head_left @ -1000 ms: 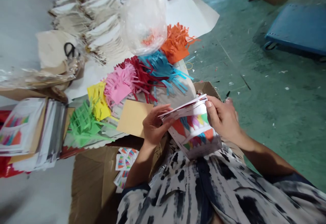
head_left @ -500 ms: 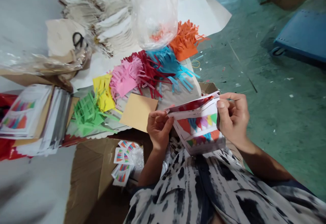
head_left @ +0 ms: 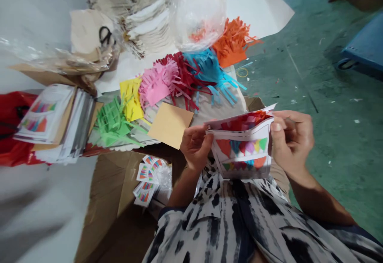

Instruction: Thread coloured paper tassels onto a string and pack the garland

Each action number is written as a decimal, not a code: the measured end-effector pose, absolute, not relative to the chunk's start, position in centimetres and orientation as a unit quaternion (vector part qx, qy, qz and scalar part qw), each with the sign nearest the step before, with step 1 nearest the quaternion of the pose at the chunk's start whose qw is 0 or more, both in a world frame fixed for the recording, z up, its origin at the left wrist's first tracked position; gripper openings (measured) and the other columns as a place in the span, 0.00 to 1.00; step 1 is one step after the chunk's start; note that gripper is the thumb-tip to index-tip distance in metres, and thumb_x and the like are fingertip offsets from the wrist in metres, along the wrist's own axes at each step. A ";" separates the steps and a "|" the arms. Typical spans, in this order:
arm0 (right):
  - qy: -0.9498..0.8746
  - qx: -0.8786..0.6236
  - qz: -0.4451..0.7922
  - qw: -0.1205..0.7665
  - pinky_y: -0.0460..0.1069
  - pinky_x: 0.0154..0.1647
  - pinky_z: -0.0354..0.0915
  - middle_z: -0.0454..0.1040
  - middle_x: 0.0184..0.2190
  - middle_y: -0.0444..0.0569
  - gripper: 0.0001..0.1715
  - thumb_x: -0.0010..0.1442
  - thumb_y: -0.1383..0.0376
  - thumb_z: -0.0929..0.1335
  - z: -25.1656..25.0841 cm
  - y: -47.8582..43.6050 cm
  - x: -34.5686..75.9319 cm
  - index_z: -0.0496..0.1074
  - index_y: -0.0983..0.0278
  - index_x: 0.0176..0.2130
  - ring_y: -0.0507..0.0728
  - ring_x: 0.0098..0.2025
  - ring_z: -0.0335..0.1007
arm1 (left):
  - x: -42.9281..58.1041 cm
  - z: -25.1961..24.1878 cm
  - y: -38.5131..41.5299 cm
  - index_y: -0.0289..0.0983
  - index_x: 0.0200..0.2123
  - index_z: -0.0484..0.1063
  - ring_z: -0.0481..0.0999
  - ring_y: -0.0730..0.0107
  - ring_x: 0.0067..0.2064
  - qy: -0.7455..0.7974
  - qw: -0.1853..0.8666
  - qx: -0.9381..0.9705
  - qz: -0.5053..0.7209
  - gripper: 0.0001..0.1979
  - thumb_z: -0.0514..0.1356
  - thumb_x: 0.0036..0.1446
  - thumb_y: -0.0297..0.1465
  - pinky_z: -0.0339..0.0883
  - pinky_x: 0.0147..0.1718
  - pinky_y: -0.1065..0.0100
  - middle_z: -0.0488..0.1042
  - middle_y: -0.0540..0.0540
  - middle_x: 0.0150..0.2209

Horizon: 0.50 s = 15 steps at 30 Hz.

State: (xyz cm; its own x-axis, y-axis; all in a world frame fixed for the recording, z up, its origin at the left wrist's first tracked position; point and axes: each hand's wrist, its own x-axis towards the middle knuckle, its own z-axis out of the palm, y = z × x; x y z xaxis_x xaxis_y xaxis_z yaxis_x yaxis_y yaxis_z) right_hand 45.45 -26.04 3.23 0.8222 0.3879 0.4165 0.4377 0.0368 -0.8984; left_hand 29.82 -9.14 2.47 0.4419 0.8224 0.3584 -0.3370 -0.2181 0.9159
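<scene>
Between my two hands is a clear plastic bag with a printed card showing coloured tassel garlands. Its mouth gapes at the top, and red and orange paper shows inside. My left hand pinches the top left corner. At the top right corner, my right hand grips the edge between thumb and fingers. A tan card square lies on the table just beyond my left hand. Behind it are fringed paper bundles in green, yellow, pink, dark red, blue and orange.
Printed cards stand stacked at the table's left. An open cardboard box below holds packed bags. A translucent plastic bag, black-handled scissors and whitish stacks are farther back. A blue trolley stands on the green floor.
The bag's mouth is opened wider, showing more of the red paper inside. Both hands have shifted right in view with the bag, and the camera view has turned slightly.
</scene>
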 end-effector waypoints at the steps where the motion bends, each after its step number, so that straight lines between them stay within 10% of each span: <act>1: -0.295 -0.687 -0.020 0.663 0.53 0.45 0.69 0.77 0.49 0.48 0.15 0.71 0.60 0.74 3.3 -26.1 45.6 0.78 0.54 0.56 0.55 0.43 0.75 | 29.7 2.5 -8.9 0.42 0.48 0.78 0.89 0.68 0.46 0.186 0.600 0.615 0.476 0.13 0.74 0.64 0.33 0.80 0.42 0.72 0.88 0.46 0.44; 11: -0.273 -0.721 0.184 0.609 0.49 0.38 0.63 0.77 0.29 0.45 0.29 0.75 0.49 0.71 5.0 -26.8 48.6 0.76 0.61 0.26 0.52 0.34 0.72 | 29.1 2.1 -7.5 0.37 0.32 0.76 0.82 0.73 0.34 0.263 0.650 0.616 0.358 0.18 0.74 0.64 0.43 0.74 0.35 0.73 0.85 0.47 0.35; 15: -0.242 -0.705 0.241 0.622 0.45 0.30 0.60 0.72 0.25 0.40 0.21 0.65 0.50 0.79 5.9 -26.6 49.7 0.77 0.60 0.30 0.48 0.27 0.65 | 30.0 3.1 -7.5 0.39 0.36 0.76 0.78 0.78 0.30 0.282 0.668 0.597 0.345 0.16 0.77 0.60 0.39 0.71 0.31 0.77 0.81 0.53 0.31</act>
State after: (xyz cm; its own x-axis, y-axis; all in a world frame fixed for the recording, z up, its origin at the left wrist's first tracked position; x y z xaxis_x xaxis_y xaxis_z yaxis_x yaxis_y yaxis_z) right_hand 49.70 -26.56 5.85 0.7664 0.6412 -0.0385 0.0417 -0.1095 -0.9931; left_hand 30.00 -7.49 3.06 0.6035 0.7966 0.0352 -0.1240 0.0501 0.9910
